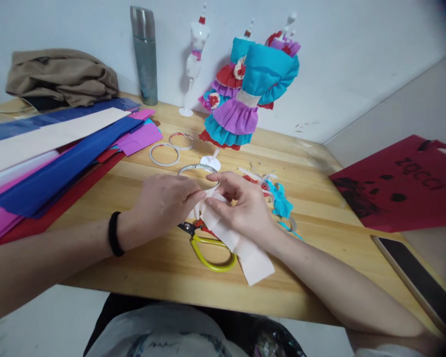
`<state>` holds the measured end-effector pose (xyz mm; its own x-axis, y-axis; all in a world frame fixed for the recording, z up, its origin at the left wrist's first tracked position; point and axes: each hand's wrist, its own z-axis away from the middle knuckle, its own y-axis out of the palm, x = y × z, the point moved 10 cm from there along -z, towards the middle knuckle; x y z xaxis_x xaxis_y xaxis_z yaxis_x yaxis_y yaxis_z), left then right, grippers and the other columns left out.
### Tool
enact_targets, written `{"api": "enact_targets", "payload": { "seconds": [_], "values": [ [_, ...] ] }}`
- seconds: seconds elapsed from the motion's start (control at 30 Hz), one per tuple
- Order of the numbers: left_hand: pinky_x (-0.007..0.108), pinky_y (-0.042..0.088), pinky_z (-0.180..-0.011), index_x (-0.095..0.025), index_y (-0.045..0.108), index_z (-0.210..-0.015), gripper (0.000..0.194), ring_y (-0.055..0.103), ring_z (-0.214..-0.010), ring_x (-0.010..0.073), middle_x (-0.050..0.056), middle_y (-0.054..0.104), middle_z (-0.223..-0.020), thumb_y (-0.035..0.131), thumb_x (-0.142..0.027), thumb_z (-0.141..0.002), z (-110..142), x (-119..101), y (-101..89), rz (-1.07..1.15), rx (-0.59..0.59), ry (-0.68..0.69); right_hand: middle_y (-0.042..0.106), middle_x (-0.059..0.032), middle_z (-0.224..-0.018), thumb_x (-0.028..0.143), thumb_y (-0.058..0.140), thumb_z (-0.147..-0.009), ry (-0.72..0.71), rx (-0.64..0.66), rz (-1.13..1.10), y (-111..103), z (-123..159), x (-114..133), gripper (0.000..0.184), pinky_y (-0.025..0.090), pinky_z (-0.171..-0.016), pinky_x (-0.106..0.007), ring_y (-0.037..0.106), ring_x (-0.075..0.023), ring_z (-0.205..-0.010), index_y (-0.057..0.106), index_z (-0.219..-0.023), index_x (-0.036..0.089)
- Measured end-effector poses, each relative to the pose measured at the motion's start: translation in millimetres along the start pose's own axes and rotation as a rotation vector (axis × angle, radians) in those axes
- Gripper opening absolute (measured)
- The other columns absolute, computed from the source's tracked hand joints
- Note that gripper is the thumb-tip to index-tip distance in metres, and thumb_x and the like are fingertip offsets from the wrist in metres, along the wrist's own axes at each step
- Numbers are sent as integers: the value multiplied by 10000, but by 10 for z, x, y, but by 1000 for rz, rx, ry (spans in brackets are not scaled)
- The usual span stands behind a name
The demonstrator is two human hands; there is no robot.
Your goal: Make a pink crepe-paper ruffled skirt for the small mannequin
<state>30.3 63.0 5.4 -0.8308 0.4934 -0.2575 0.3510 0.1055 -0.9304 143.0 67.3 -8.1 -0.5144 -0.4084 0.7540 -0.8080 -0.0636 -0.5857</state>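
Phone (412, 280), quantity one, lies at the front right corner of the surface (141, 270). Scissors (213, 253), one pair, yellow-handled, lie near the middle of the front edge, partly beneath one pale strip (228, 238). Two hands grip the strip's upper end: left hand (198, 196), fingers curled, thumb pinching; right hand (211, 191), thumb pressing the strip, index finger extended apart at one tape ring (197, 167). Two further rings (164, 154) (181, 141) lie beyond. Toward the back edge: one bare dress form (198, 44), at least two clothed forms, one bottle (144, 62).
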Motion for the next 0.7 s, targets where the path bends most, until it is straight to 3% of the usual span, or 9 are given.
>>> {"api": "enact_targets", "payload": {
  "seconds": [0.13, 0.27, 0.43, 0.57, 0.7],
  "values": [
    [284, 251, -545, -161, 666, -672, 357, 499, -564, 145, 35, 628, -603, 487, -343, -922, -28, 69, -55, -65, -67, -28, 433, 73, -543, 205, 633, -746, 16, -3, 32, -16, 4, 32, 369, 307, -490, -250, 382, -95, -485, 629, -1113, 177],
    [274, 248, -529, -179, 642, -629, 313, 438, -516, 124, 11, 578, -543, 545, -330, -885, -38, 77, -109, 88, -145, 33, 423, 81, -536, 261, 650, -754, 41, -43, 42, -107, -11, 22, 333, 284, -483, -250, 374, -99, -479, 577, -1073, 200],
    [252, 250, -521, -172, 659, -660, 286, 445, -516, 102, -13, 583, -554, 546, -316, -880, -44, 94, -103, 213, -95, 4, 499, 52, -586, 310, 642, -785, 53, -51, -55, -174, -67, -56, 156, 298, -490, -239, 402, -94, -507, 549, -854, 206],
    [245, 267, -528, -163, 672, -685, 273, 461, -528, 97, -14, 593, -573, 548, -313, -876, -47, 98, -114, 225, -78, -22, 555, 19, -613, 297, 640, -772, 78, 4, -118, -111, -88, -83, 170, 326, -491, -233, 444, -94, -526, 543, -688, 185],
    [243, 266, -524, -168, 677, -684, 277, 450, -522, 98, -16, 590, -554, 551, -323, -876, -49, 98, -105, 234, -93, -9, 575, 17, -600, 251, 610, -768, 22, 12, -93, -69, -58, 38, 123, 338, -493, -229, 453, -91, -517, 583, -673, 178]
  ]
}}
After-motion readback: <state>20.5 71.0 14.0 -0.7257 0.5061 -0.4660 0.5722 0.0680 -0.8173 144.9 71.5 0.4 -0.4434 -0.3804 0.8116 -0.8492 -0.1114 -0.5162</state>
